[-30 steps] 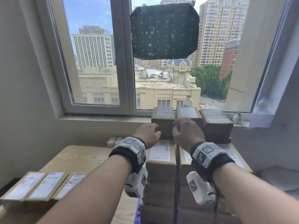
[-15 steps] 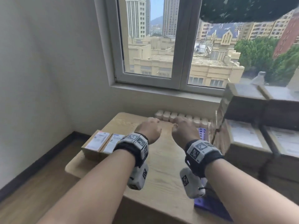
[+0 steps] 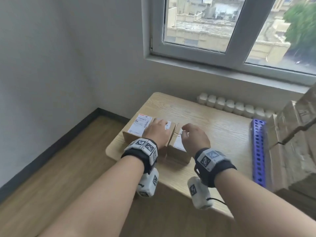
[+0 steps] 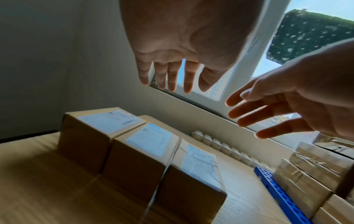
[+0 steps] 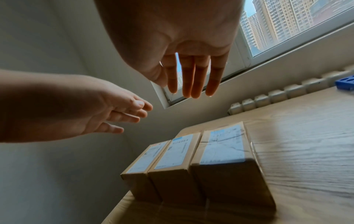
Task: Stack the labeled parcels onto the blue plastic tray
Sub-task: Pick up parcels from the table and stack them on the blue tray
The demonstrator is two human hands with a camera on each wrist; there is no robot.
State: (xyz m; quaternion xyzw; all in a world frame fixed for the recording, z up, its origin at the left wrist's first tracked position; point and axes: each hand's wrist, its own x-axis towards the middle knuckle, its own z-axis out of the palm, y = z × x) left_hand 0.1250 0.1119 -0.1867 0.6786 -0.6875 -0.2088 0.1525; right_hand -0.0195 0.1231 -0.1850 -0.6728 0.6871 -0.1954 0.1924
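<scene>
Hovering hands point(image 3: 158, 134) (fingers straight) over parcels point(image 3: 139, 127)

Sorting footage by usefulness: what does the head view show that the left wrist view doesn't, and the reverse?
Head only: both wristbands, the floor, hands covering two of the parcels. Left wrist only: all three parcel labels uncovered, open palms and fingers of the left hand and right hand above them. Both: table, blue tray, stacked parcels, window.

The parcels point(image 3: 136, 132) are matt brown cardboard with smooth white paper labels — clear glossy tape crosses the nearest one point(image 5: 226, 159). The counter point(image 3: 213, 127) is pale wood-grain, matt. The tray point(image 3: 258, 151) is blue perforated plastic, faintly shiny. Stacked boxes point(image 4: 310, 171) wear glossy tape — the floor point(image 3: 59, 177) looks like wood planks.
</scene>
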